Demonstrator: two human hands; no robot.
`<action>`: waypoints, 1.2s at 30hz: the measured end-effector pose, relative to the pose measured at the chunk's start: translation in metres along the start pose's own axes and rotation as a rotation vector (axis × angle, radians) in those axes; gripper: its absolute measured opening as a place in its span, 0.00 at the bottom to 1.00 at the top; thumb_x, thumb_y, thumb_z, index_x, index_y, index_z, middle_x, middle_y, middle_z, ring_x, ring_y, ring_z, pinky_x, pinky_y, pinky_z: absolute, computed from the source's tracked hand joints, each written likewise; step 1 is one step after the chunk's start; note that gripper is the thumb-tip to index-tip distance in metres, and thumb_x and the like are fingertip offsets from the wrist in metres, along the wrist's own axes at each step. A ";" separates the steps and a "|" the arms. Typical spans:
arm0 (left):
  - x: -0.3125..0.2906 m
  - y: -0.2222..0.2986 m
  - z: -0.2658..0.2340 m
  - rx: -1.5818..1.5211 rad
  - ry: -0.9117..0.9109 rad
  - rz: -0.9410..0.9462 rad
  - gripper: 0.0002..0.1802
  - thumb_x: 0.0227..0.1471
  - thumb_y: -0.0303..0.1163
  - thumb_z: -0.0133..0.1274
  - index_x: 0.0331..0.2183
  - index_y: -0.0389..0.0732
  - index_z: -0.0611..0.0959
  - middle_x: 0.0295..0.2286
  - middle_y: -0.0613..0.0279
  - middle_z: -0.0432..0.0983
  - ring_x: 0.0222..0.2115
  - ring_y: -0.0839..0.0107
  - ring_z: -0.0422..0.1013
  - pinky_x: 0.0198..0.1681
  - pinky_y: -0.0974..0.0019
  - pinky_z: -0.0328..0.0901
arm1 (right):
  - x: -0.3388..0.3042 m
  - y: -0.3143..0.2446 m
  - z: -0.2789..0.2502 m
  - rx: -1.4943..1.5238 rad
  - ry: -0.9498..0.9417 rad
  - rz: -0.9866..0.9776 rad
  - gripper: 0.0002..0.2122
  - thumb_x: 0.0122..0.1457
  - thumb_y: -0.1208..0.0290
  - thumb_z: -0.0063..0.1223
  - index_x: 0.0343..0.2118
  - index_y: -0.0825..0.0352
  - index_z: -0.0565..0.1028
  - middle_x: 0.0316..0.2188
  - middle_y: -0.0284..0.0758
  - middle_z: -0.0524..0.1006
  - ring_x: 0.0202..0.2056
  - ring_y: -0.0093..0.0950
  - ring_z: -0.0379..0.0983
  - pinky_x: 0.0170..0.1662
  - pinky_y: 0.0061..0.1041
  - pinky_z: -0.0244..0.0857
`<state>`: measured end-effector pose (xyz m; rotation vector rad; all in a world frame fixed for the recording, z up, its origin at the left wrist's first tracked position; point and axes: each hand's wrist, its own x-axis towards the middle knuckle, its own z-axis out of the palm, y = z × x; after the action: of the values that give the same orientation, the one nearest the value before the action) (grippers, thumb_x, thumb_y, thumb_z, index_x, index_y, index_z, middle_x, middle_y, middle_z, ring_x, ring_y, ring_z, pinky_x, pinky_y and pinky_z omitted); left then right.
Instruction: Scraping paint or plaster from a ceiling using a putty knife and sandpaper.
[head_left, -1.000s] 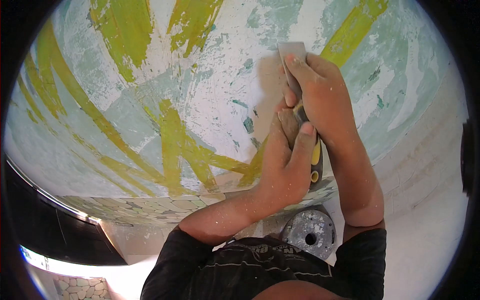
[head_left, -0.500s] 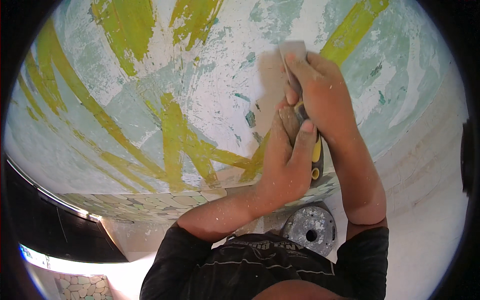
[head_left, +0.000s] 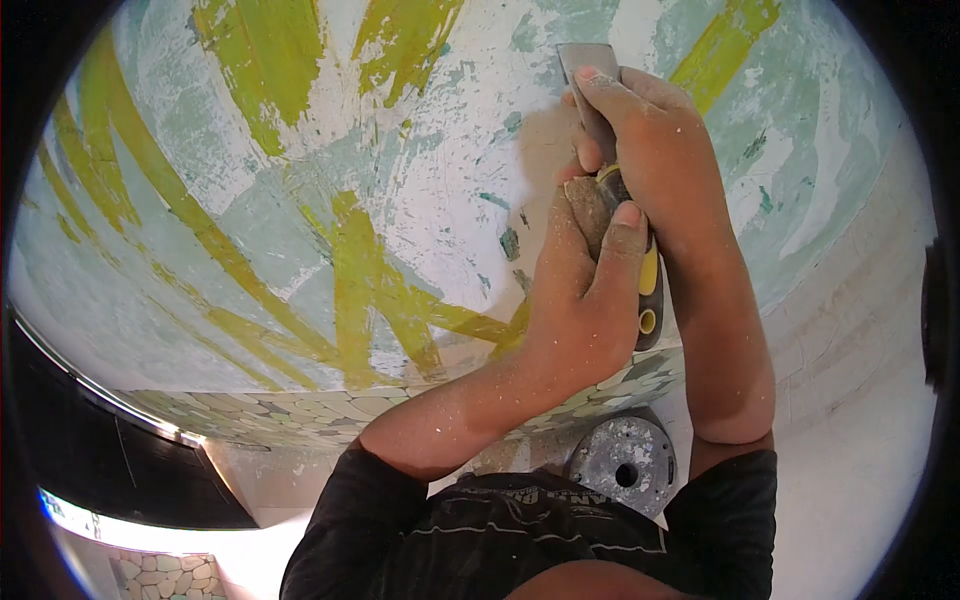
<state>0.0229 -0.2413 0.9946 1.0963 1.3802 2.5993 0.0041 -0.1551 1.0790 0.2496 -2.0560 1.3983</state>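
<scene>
Both our grips are closed: the right grip pinches a scraper by its blade before the patchy wall; the left grip holds a brown piece against the handle. Their far sides are hidden; our shirt partly covers a grey disc.

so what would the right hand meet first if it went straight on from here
Past the scraper blade it pinches, the right hand would probably meet the patchy painted wall; how far off is unclear.
</scene>
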 end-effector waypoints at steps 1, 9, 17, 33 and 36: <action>-0.003 -0.006 0.000 -0.022 0.012 0.067 0.23 0.65 0.27 0.37 0.57 0.27 0.57 0.50 0.52 0.65 0.52 0.71 0.62 0.54 0.68 0.58 | 0.000 0.000 0.001 -0.040 0.002 -0.017 0.15 0.64 0.62 0.44 0.29 0.70 0.74 0.16 0.30 0.69 0.17 0.22 0.66 0.27 0.23 0.66; 0.009 -0.007 0.005 -0.050 -0.024 0.104 0.24 0.65 0.27 0.37 0.58 0.26 0.56 0.50 0.51 0.64 0.53 0.69 0.61 0.55 0.67 0.57 | 0.006 -0.003 -0.007 -0.050 -0.019 -0.034 0.15 0.64 0.61 0.45 0.28 0.69 0.74 0.15 0.29 0.68 0.17 0.22 0.66 0.25 0.23 0.62; 0.002 -0.015 0.008 -0.104 0.022 0.026 0.27 0.65 0.26 0.37 0.60 0.26 0.52 0.55 0.48 0.60 0.57 0.65 0.58 0.59 0.65 0.53 | 0.000 -0.004 -0.004 -0.104 -0.081 0.098 0.15 0.64 0.62 0.45 0.28 0.70 0.74 0.14 0.30 0.68 0.15 0.22 0.64 0.23 0.22 0.62; -0.005 -0.036 0.011 -0.195 0.075 0.173 0.28 0.65 0.25 0.35 0.62 0.26 0.48 0.59 0.48 0.55 0.60 0.65 0.54 0.62 0.65 0.49 | 0.003 0.004 0.000 -0.200 -0.108 -0.013 0.18 0.62 0.62 0.43 0.23 0.72 0.73 0.13 0.37 0.73 0.12 0.30 0.71 0.19 0.28 0.64; 0.002 -0.027 0.010 -0.197 0.026 0.179 0.29 0.65 0.26 0.34 0.62 0.26 0.47 0.59 0.48 0.55 0.61 0.64 0.54 0.63 0.65 0.48 | 0.011 -0.003 0.002 -0.177 -0.104 0.021 0.18 0.62 0.62 0.43 0.23 0.72 0.73 0.13 0.36 0.73 0.12 0.29 0.71 0.18 0.27 0.64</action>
<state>0.0186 -0.2171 0.9798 1.2111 1.0445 2.8078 -0.0037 -0.1566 1.0875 0.2299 -2.2585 1.2283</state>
